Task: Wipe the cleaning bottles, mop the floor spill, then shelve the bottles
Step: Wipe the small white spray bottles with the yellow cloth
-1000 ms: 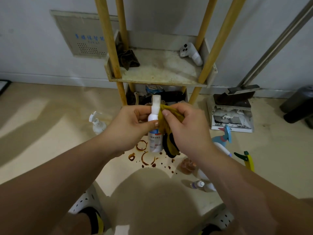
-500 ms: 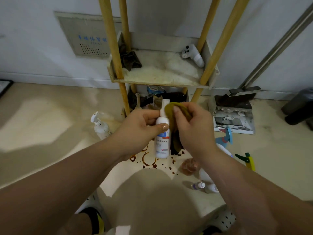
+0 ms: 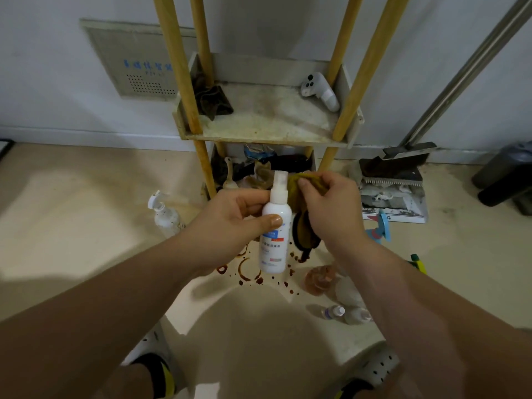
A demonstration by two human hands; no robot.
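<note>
Our left hand [image 3: 227, 226]: grips the spray bottle [image 3: 273, 249]
Our right hand [image 3: 331, 208]: pinches the yellow cloth [image 3: 303, 236]
Floor [image 3: 86, 226]: brown spill [image 3: 247, 270], small bottles [image 3: 334, 311] beside it

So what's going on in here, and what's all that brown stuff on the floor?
A person is cleaning bottles. Their left grip holds a white plastic spray bottle with a blue label upright. Their right grip pinches a mustard-yellow cloth right beside the bottle's nozzle. The brown stuff is a spill of brown rings and drops on the beige floor below, not yet mopped. A clear pump bottle and some small clear bottles are on the floor too, not yet shelved.
</note>
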